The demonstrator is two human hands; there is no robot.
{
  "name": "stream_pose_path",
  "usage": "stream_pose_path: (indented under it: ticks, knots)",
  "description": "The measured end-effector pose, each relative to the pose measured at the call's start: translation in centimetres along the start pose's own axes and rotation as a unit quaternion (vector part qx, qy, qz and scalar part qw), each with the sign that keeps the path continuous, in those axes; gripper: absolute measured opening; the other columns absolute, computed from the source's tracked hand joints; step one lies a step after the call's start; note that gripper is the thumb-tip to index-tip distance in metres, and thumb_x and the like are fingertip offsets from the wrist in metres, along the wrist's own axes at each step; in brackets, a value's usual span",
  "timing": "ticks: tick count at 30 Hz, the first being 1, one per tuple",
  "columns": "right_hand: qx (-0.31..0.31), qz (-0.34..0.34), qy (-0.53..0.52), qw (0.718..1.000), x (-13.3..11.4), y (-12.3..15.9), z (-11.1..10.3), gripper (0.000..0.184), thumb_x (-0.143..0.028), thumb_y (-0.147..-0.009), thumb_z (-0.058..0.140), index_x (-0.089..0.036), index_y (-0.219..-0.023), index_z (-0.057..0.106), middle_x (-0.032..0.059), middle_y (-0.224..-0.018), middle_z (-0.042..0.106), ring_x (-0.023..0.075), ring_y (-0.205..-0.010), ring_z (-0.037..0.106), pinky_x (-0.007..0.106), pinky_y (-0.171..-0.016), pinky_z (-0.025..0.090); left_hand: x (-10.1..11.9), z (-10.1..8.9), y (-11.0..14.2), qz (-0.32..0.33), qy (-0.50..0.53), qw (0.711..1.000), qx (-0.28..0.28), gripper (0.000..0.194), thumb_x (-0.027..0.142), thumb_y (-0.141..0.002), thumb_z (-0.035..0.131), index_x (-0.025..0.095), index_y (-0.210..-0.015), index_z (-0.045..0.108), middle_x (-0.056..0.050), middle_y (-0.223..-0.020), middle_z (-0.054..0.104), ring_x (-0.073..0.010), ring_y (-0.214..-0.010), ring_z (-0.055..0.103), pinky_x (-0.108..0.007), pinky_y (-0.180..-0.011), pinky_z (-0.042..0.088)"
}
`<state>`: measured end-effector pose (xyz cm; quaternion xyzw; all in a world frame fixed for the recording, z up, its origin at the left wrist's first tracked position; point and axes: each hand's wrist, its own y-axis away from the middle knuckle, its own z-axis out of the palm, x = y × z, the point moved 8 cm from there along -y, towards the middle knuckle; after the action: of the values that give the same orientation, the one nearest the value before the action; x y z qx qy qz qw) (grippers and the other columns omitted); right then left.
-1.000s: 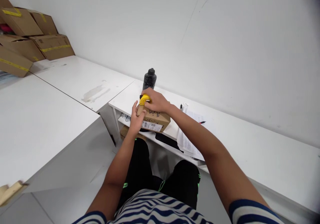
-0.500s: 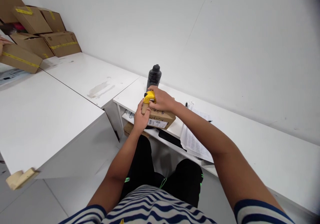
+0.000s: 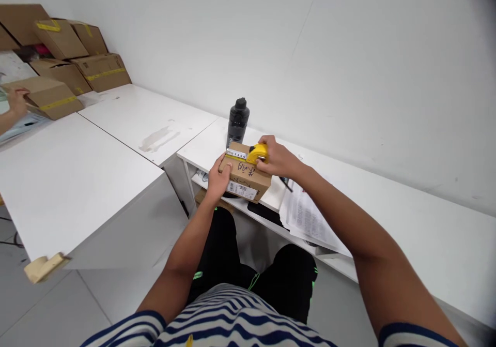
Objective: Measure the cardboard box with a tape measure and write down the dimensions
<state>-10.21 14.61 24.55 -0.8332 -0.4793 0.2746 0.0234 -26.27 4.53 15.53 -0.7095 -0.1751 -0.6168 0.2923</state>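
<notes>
A small cardboard box [image 3: 253, 180], with dark handwriting on top and a white label on its front face, is at the edge of the white shelf unit. My left hand [image 3: 219, 179] grips the box's left end, thumb on the top and fingers around the side. In my right hand [image 3: 279, 156] is a yellow tape measure [image 3: 257, 154], held at the right part of the box top. Its numbered blade [image 3: 236, 154] is pulled out and runs across the top to the left edge near my left fingers. Whether those fingers touch the blade's end, I cannot tell.
A dark bottle [image 3: 237, 122] stands just behind the box. Printed papers [image 3: 310, 217] and a black pen [image 3: 285, 183] lie to the right. Cardboard boxes [image 3: 103, 72] are stacked at the far left, where another person's hand [image 3: 17, 104] touches an open one.
My right hand has moved right with the tape measure, drawing its blade out across the box top. My left hand keeps its hold on the box. The other person's box has shifted at far left.
</notes>
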Motion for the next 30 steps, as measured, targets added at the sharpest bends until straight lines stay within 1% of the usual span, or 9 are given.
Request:
stream_pose_path:
  ticks: [4, 7, 11, 15, 18, 21, 25, 28, 30]
  knots:
    - [0.023, 0.064, -0.010, 0.998, 2.9, 3.6, -2.2, 0.048, -0.037, -0.073, 0.061, -0.023, -0.111, 0.035, 0.0059, -0.090, 0.061, 0.0228, -0.069, 0.060, 0.035, -0.058, 0.045, 0.0, 0.1, -0.3, 0.009, 0.008, 1.000, 0.001, 0.047, 0.028, -0.088, 0.056, 0.018, -0.133, 0.063, -0.008, -0.135, 0.066, -0.0240, -0.126, 0.060, -0.037, -0.112, 0.045]
    - [0.039, 0.079, -0.011, 0.996, 3.5, 5.4, -3.0, 0.048, -0.035, -0.072, 0.062, -0.024, -0.110, 0.035, 0.0061, -0.090, 0.062, 0.0234, -0.069, 0.061, 0.035, -0.058, 0.045, 0.2, 0.1, -0.6, 0.021, 0.002, 1.000, 0.011, 0.044, 0.027, -0.087, 0.056, 0.019, -0.129, 0.066, -0.006, -0.132, 0.068, -0.0238, -0.127, 0.059, -0.037, -0.114, 0.042]
    - [0.046, 0.090, -0.001, 0.995, 4.0, 6.8, -3.6, 0.047, -0.034, -0.071, 0.062, -0.025, -0.108, 0.035, 0.0058, -0.087, 0.062, 0.0235, -0.065, 0.059, 0.035, -0.057, 0.043, 0.4, 0.2, -0.9, 0.029, -0.008, 0.999, 0.012, 0.043, 0.027, -0.086, 0.056, 0.018, -0.127, 0.067, -0.008, -0.131, 0.068, -0.0245, -0.128, 0.058, -0.038, -0.116, 0.041]
    - [0.063, 0.103, -0.022, 0.993, 5.1, 8.0, -3.9, 0.047, -0.035, -0.072, 0.062, -0.025, -0.109, 0.034, 0.0045, -0.085, 0.061, 0.0231, -0.066, 0.059, 0.035, -0.058, 0.043, 0.2, 0.3, -1.1, 0.033, -0.009, 0.999, 0.012, 0.043, 0.029, -0.086, 0.057, 0.019, -0.127, 0.067, -0.007, -0.128, 0.069, -0.0244, -0.129, 0.057, -0.039, -0.117, 0.039]
    - [0.076, 0.103, -0.023, 0.992, 5.4, 8.1, -3.8, 0.048, -0.035, -0.072, 0.061, -0.024, -0.110, 0.034, 0.0053, -0.088, 0.061, 0.0229, -0.068, 0.059, 0.035, -0.059, 0.043, 0.1, 0.3, -1.2, 0.037, -0.020, 0.999, 0.018, 0.042, 0.029, -0.086, 0.057, 0.020, -0.126, 0.068, -0.006, -0.132, 0.067, -0.0238, -0.130, 0.056, -0.037, -0.116, 0.039]
    - [0.068, 0.102, -0.005, 0.992, 5.2, 7.6, -3.5, 0.049, -0.034, -0.070, 0.061, -0.024, -0.111, 0.035, 0.0063, -0.091, 0.062, 0.0231, -0.067, 0.059, 0.036, -0.059, 0.043, 0.1, 0.3, -1.3, 0.032, -0.021, 0.999, 0.019, 0.043, 0.029, -0.086, 0.056, 0.020, -0.126, 0.068, -0.006, -0.136, 0.065, -0.0245, -0.130, 0.056, -0.038, -0.116, 0.040]
    - [0.071, 0.097, -0.014, 0.993, 4.9, 6.9, -3.6, 0.056, -0.035, -0.071, 0.061, -0.023, -0.120, 0.034, 0.0091, -0.100, 0.063, 0.0233, -0.068, 0.060, 0.038, -0.062, 0.046, 0.3, 0.2, -1.1, 0.022, -0.014, 1.000, 0.014, 0.044, 0.029, -0.086, 0.056, 0.019, -0.128, 0.067, -0.008, -0.137, 0.065, -0.0263, -0.129, 0.057, -0.040, -0.115, 0.041]
    - [0.092, 0.072, -0.035, 0.992, 4.2, 5.9, -3.8, 0.060, -0.034, -0.072, 0.060, -0.023, -0.124, 0.033, 0.0100, -0.107, 0.064, 0.0233, -0.073, 0.062, 0.038, -0.065, 0.048, 0.4, 0.2, -0.9, 0.015, -0.014, 1.000, 0.010, 0.044, 0.029, -0.087, 0.055, 0.019, -0.129, 0.066, -0.008, -0.135, 0.066, -0.0257, -0.126, 0.060, -0.040, -0.113, 0.043]
    - [0.089, 0.050, -0.031, 0.994, 3.3, 4.7, -3.3, 0.061, -0.034, -0.072, 0.060, -0.023, -0.126, 0.034, 0.0099, -0.107, 0.065, 0.0233, -0.073, 0.062, 0.038, -0.066, 0.048, 0.4, 0.2, -0.9, 0.013, -0.016, 1.000, 0.009, 0.044, 0.029, -0.087, 0.056, 0.020, -0.129, 0.066, -0.008, -0.134, 0.066, -0.0252, -0.124, 0.060, -0.039, -0.113, 0.044]
